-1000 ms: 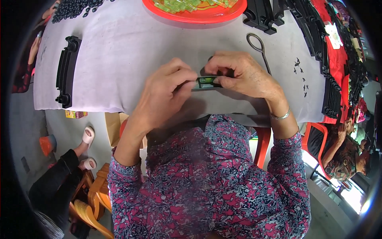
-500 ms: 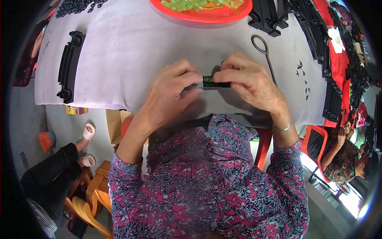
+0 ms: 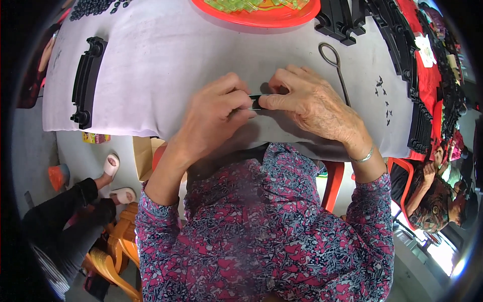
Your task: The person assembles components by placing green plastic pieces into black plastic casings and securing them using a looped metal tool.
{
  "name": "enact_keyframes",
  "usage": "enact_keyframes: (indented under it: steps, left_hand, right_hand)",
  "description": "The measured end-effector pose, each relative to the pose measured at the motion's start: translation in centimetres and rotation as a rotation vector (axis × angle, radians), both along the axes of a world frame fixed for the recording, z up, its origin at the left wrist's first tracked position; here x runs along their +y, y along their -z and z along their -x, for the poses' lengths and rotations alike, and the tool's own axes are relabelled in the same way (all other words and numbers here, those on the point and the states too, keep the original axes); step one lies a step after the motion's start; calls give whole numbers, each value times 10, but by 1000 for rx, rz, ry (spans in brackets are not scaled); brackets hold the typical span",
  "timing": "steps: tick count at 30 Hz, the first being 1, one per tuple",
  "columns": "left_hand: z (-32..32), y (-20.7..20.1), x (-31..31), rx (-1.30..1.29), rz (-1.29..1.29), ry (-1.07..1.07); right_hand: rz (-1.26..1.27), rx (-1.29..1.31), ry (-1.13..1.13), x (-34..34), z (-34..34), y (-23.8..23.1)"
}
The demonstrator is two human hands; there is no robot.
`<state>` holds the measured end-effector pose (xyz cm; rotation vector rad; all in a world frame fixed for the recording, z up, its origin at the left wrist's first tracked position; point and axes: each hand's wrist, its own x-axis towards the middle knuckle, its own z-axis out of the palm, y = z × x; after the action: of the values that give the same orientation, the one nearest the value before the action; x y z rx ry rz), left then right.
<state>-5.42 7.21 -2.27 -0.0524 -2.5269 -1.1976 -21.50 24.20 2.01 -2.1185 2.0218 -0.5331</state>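
Observation:
Near the table's front edge, my left hand and my right hand face each other, fingers bent and closed on one small black plastic part. Only a short stretch of it, with pale edges, shows between the fingertips. My right thumb presses along it, and the rest is covered by my hands. Just right of my right hand lies a dark metal rod with a looped end. Beyond my hands, at the far edge of the view, a red plate holds clear yellow-green pieces.
A long black plastic bracket lies at the left; similar black parts line the far right. Tiny black pieces are scattered at right, dark beads far left. One person sits at right; another's legs show lower left.
My right hand has shifted slightly left along the black plastic part, covering the green bit that showed in it. At lower left, the other person's legs and one foot have moved.

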Motion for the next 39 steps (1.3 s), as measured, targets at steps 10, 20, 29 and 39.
enact_keyframes:
  steps: [10, 20, 29, 39]
  left_hand:
    - [3, 1, 5, 78, 72, -21]
    - [7, 3, 8, 135, 207, -20]
    - [0, 14, 10, 133, 298, -40]
    - [2, 15, 13, 281, 364, -70]
  right_hand:
    - [-119, -437, 111, 1, 19, 11]
    - [-230, -343, 141, -9, 19, 11]
    - [-364, -392, 114, -17, 22, 4]
    - [-503, -404, 76, -31, 30, -4]
